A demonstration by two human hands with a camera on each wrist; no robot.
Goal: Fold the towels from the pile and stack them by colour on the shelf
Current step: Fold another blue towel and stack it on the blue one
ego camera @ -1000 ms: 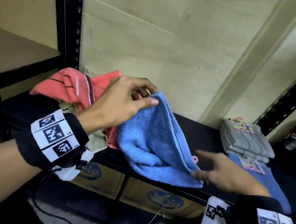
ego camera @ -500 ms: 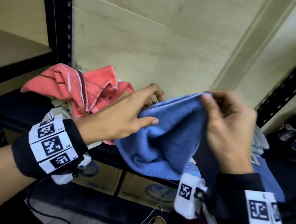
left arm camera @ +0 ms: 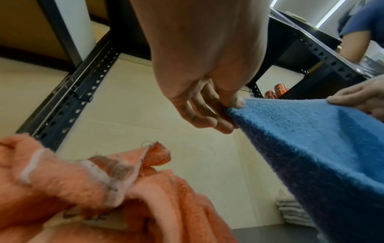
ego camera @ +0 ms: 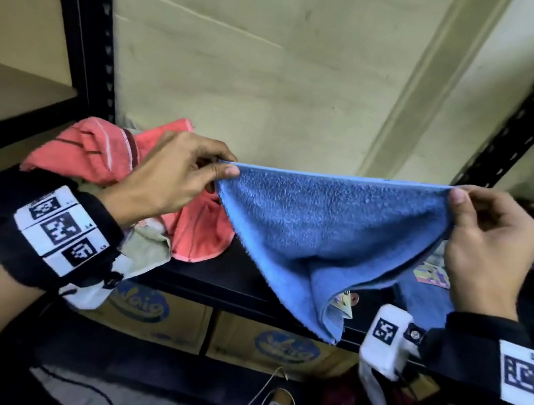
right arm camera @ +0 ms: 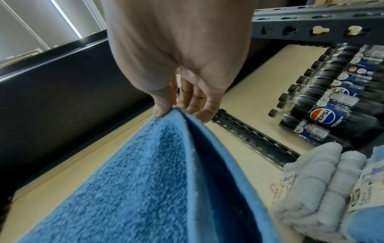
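Blue towel (ego camera: 323, 231) now stretched taut, left hand (ego camera: 171, 181) and right hand (ego camera: 488, 242) pinching its top corners, pile (ego camera: 99, 156) at nine o'clock — ready for folding.

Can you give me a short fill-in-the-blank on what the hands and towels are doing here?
1. Both hands pinch the top edge of the ____ towel.
2. The left hand is in front of the crumpled ____ towels.
3. The folded grey towels lie beside bottles labelled ____.

Missing words: blue; pink; Pepsi
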